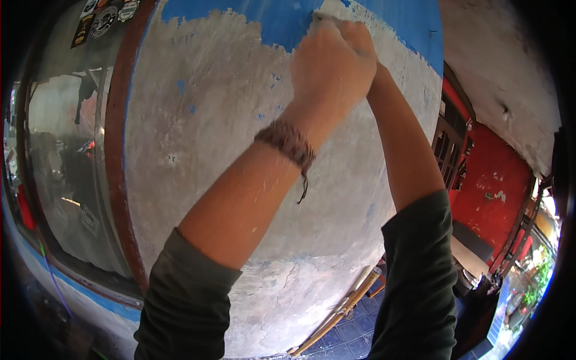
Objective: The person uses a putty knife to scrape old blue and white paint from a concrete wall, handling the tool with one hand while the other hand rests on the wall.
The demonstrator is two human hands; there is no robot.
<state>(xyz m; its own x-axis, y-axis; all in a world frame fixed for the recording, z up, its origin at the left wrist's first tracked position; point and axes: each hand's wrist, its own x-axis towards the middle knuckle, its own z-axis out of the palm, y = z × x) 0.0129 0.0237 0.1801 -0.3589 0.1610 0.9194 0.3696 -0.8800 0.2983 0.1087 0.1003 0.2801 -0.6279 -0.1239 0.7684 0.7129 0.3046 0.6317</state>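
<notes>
Both arms reach up to a wall (228, 120) whose blue paint (210, 7) ends in a ragged edge, with bare grey-white plaster below it. My left hand (330, 66), slightly blurred, is closed up at that edge and hides most of whatever it grips. Only a small dark sliver shows above the knuckles. Pressed close beside it, my right hand (360, 39) is closed too, its fingers partly covered by the left. A braided brown bracelet (287, 143) circles my left wrist. Pale flecks dot the left forearm.
At the left is a glass window (72, 162) in a brown frame (120, 150), with stickers near its top. Bamboo poles (339, 318) lean at the wall's base over blue floor tiles (354, 330). A red wall (489, 186) stands farther right.
</notes>
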